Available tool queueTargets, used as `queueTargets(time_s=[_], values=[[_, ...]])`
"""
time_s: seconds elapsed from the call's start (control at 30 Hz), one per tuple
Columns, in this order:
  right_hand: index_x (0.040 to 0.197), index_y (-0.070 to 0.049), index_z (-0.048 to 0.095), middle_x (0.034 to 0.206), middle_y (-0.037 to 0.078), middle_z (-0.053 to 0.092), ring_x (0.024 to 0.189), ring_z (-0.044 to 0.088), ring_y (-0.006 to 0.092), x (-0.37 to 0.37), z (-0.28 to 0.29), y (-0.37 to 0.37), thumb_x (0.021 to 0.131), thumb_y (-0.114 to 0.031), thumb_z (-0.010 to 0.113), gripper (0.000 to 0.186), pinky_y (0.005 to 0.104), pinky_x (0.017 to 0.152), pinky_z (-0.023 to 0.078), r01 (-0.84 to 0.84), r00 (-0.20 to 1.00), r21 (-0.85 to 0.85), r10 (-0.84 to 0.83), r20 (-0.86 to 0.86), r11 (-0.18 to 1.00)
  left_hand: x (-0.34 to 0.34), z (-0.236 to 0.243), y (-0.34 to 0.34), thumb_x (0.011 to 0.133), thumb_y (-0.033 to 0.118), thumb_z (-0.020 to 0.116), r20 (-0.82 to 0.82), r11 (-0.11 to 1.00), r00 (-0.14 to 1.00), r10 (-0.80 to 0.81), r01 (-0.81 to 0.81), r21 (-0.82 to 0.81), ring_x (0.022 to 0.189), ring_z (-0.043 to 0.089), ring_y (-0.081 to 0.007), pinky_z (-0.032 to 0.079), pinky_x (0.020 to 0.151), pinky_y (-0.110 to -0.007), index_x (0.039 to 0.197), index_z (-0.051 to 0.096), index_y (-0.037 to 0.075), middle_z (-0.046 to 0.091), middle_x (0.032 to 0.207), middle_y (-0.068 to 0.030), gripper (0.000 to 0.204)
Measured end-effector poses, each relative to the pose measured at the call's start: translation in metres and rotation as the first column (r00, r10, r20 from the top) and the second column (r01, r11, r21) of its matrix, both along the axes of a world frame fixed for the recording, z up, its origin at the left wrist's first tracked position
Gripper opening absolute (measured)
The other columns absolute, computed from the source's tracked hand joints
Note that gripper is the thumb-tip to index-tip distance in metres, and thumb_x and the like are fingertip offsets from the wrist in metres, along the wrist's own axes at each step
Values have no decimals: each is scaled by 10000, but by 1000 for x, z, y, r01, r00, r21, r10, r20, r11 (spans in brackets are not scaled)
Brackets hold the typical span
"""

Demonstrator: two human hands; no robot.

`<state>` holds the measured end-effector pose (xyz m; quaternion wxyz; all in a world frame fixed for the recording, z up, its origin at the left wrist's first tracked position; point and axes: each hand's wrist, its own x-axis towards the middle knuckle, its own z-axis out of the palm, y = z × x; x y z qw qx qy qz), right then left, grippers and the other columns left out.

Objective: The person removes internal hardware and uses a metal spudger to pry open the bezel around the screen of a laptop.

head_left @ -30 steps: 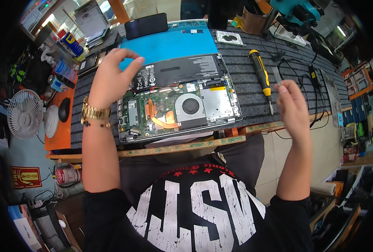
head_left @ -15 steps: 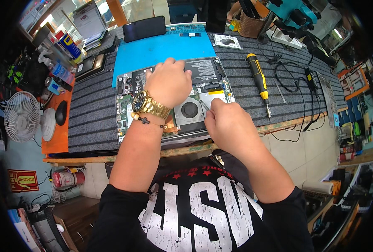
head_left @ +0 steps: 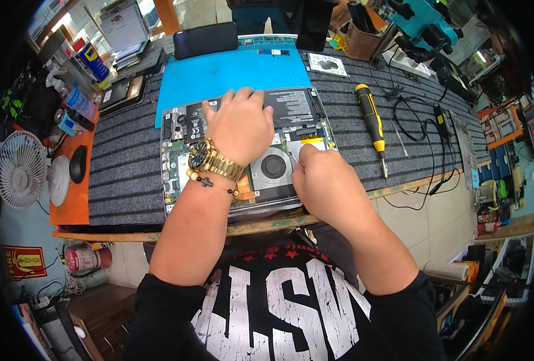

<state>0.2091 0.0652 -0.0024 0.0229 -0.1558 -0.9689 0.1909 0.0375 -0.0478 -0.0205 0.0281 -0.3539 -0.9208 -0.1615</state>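
Grey ridged mat: spread widely underneath, presumably to cushion parts.
Blue mat: laid over the grey, likely as a protected work area.
Opened laptop: lying flat, partly on the blue mat, open side up, presumably for access inside.
Left hand: set palm down across the battery, fairly wide, gripping nothing visible, perhaps to steady.
Right hand: curled narrow beside the fan, apparently pinching a slim tool, mostly hidden.
Screwdriver: parked to the right, within reach.
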Motion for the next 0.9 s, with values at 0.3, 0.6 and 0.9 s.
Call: queueTargets(time_s=[0.3,0.6,0.9], values=[[993,75,708,916,323,777,871,792,520,-5,7,3,1003,-125,662,205,607,819,650,3,999,-39,-1,48,999,0,1,-3,1150,330,616,2,1000,1000,-3,3,-4,1547,586,-357,356,1274,-820,1506,719,98,674,1603,-138,437],[966,79,722,927,320,779,874,783,530,-7,7,7,988,-121,675,207,609,850,642,0,1000,-74,2,27,997,1,2,-3,1151,325,614,5,1000,1000,6,-6,-8,1549,585,-352,350,1279,-819,1505,718,98,674,1603,-132,434],[947,82,723,952,334,771,926,778,534,-11,5,13,984,-123,676,214,600,872,637,-39,999,-129,42,21,991,0,0,-2,1145,317,623,-4,1000,1000,3,-3,-11,1541,589,-347,358,1273,-823,1510,714,103,677,1594,-116,432]])
